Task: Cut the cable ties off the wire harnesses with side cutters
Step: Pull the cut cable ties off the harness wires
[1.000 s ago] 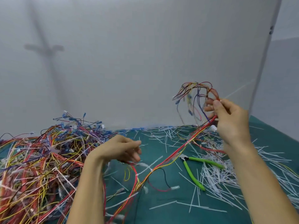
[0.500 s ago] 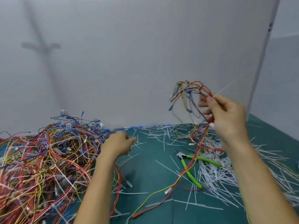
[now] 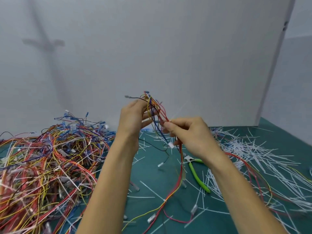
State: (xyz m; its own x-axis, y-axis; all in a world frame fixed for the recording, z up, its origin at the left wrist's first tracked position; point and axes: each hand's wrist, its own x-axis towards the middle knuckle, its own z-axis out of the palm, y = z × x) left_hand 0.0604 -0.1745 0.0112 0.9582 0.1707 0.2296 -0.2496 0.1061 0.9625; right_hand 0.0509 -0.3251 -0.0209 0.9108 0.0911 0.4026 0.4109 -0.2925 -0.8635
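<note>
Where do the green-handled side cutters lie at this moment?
In the head view the green-handled side cutters lie right of centre on the teal mat, just below the right hand, left of the white cut cable ties.

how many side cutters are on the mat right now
1. The green-handled cutters lie on the mat below the right hand, which holds a harness with the left hand. More could be buried under the wire pile at left.

Your green mat (image 3: pixel 152 173) carries a tangled wire pile (image 3: pixel 50 166) at left, green-handled cutters (image 3: pixel 197 177) midway, and white tie offcuts (image 3: pixel 253 154) at right.
</note>
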